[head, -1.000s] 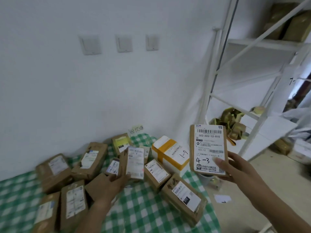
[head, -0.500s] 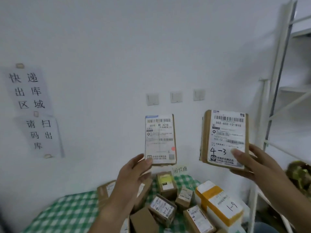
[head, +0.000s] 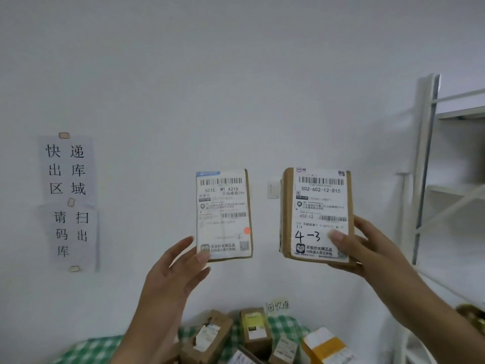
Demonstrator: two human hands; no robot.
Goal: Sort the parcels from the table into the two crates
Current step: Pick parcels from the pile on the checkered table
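Step in hand: label reading; both parcels held up before the wall, above the counter [head: 99, 348].
Left hand [head: 168, 282]: thumb and fingers pinch the slim parcel [head: 224, 215] at its lower corner.
Right hand [head: 367, 248]: fingers curled round the 4-3 parcel [head: 316, 215], right of the slim one.
Next move: probably choosing a crate each; none in view.
Change: both parcels sit slightly lower against the wall than half a second ago.

Parcel depot: wall sign [head: 68, 203], parcels [head: 252, 334].

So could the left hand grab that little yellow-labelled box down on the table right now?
Probably not yet: the left hand already holds a parcel up by the wall. The yellow-labelled box sits uncovered on the table, so the way is free once that grip lets go.
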